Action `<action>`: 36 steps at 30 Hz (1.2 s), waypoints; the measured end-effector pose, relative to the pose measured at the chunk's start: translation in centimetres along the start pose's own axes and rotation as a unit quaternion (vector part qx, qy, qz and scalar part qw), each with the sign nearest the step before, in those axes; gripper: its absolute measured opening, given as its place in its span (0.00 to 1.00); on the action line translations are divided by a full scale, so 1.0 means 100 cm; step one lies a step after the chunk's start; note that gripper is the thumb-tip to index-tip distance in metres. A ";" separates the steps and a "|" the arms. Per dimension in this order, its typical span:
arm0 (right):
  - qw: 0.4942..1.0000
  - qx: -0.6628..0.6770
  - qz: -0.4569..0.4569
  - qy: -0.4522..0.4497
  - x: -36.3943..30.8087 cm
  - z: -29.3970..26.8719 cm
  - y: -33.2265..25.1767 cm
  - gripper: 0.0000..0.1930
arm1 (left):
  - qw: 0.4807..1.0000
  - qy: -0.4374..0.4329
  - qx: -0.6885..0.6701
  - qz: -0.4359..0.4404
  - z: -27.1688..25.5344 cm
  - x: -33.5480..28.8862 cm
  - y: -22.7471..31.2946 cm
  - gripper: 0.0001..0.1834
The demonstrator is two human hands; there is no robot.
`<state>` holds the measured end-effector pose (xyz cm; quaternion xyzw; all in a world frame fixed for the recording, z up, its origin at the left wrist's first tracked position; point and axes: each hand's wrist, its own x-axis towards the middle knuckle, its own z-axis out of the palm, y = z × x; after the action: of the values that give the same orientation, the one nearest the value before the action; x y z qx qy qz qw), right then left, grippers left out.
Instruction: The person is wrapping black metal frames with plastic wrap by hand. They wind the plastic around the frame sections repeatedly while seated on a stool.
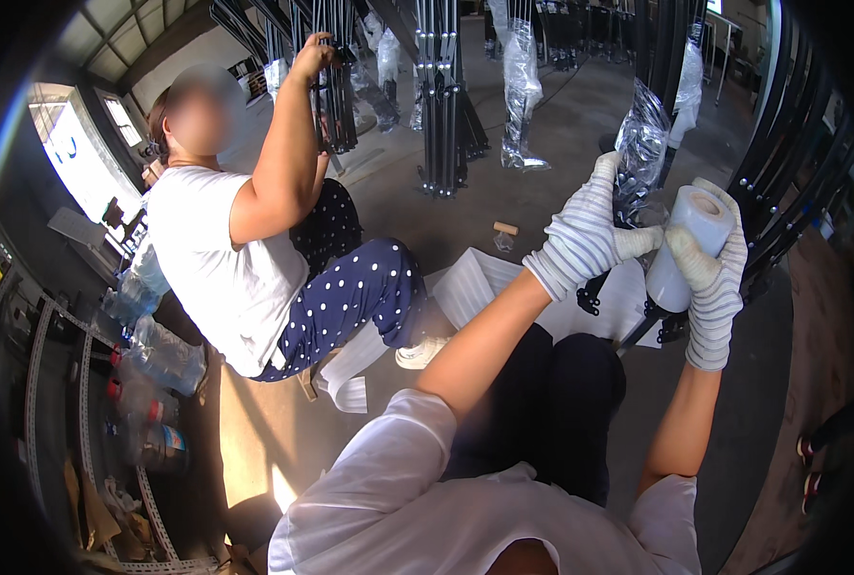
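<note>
Seated co-worker, plastic bottles

Clear plastic-wrapped bundles are lying at the left edge; a flat white package is resting on the floor, centre frame.

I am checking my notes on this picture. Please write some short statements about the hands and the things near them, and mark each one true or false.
1. The right hand in a striped work glove grips a roll of clear plastic film. True.
2. The left hand is bare. False: it wears a striped glove too.
3. The left hand reaches to the black metal frame wrapped in clear film. True.
4. The nearby person in the white shirt is standing. False: that person is seated low.
5. That person's raised hand touches hanging black frames. True.
</note>
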<state>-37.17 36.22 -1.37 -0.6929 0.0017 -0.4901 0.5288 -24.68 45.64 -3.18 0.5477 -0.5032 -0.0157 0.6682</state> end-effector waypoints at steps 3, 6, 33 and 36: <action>1.000 0.002 -0.016 -0.025 0.005 -0.007 0.008 0.33 | 0.989 0.038 0.144 0.023 0.006 0.000 0.007 0.42; 0.999 0.032 -0.010 -0.038 0.006 -0.007 0.004 0.32 | 0.992 0.048 0.116 -0.007 0.013 0.005 -0.001 0.43; 0.790 0.598 -0.068 -0.117 -0.071 -0.034 -0.045 0.46 | 0.950 0.092 0.281 -0.098 0.011 0.036 -0.003 0.37; 0.783 0.613 -0.065 -0.084 -0.069 -0.030 -0.031 0.44 | 0.979 0.061 0.180 0.071 0.009 0.057 -0.018 0.37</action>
<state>-44.42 38.98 -3.90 -0.2592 -0.3887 -0.3615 0.8069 -21.52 41.03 -0.85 0.6218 -0.4937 0.1554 0.5878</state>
